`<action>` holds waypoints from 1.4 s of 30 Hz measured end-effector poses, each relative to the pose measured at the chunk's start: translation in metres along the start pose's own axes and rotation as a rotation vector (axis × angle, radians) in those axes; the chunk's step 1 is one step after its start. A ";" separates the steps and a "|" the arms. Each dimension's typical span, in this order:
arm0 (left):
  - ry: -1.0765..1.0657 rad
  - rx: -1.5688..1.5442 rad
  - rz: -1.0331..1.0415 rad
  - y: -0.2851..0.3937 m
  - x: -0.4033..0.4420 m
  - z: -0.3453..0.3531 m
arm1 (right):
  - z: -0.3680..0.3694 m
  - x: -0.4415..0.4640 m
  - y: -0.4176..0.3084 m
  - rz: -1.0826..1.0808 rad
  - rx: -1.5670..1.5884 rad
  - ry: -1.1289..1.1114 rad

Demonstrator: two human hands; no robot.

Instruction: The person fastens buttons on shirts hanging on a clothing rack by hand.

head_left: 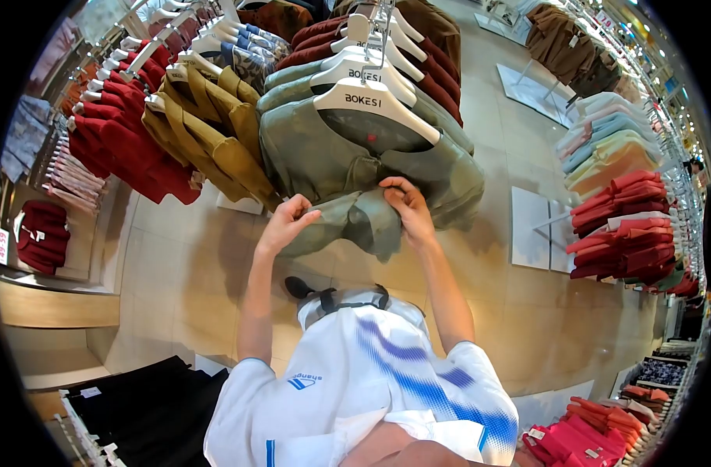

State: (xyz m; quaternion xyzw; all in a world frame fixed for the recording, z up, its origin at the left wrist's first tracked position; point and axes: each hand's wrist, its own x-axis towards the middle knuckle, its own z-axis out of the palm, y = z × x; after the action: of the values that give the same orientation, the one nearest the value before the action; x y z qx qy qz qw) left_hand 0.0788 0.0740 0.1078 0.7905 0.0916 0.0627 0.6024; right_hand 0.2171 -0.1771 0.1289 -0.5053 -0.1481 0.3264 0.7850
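A grey-green blouse (293,156) hangs on a white hanger (379,107) marked BOKESI, at the front of a rack straight ahead. My left hand (289,224) pinches the blouse's lower left part, thumb against curled fingers. On the other side, my right hand (408,206) grips the cloth near the front middle, below the neckline. Between both hands the fabric is bunched and lifted a little towards me. Part of the fingertips is hidden by the cloth. A small red label shows inside the collar.
More green and dark red tops (441,74) hang behind the blouse. Mustard garments (207,132) and red garments (126,140) hang at the left. Red and pastel clothes (624,226) line the right side. Black garments (153,412) lie low at the left, above a tiled floor (519,342).
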 end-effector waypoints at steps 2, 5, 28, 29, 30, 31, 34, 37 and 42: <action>-0.002 0.271 0.068 -0.002 -0.001 -0.010 | -0.005 0.002 0.000 -0.099 -0.142 -0.011; -0.052 0.429 0.190 0.000 -0.005 -0.016 | -0.012 -0.006 0.000 -0.203 -0.540 -0.053; -0.165 0.655 0.012 -0.193 -0.033 0.075 | -0.049 -0.029 0.128 -0.565 -1.594 0.089; -0.169 0.656 0.008 -0.200 -0.032 0.077 | -0.050 -0.027 0.132 -0.599 -1.638 0.086; -0.159 0.677 -0.009 -0.205 -0.029 0.079 | -0.050 -0.026 0.135 -0.633 -1.681 0.084; -0.149 0.698 -0.025 -0.210 -0.026 0.080 | -0.051 -0.025 0.138 -0.629 -1.679 0.086; -0.136 0.728 -0.093 -0.213 -0.022 0.085 | -0.052 -0.021 0.144 -0.695 -1.655 0.061; -0.102 0.709 -0.092 -0.219 -0.020 0.090 | -0.057 -0.019 0.151 -0.647 -1.660 0.091; -0.046 0.656 -0.117 -0.252 -0.018 0.084 | -0.067 -0.022 0.156 -0.221 -1.357 0.132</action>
State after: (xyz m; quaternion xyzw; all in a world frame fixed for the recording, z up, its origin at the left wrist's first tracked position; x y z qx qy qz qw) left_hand 0.0614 0.0557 -0.1571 0.9368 0.1384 -0.0228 0.3205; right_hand 0.1817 -0.1946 -0.0378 -0.8856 -0.3220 0.0481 0.3313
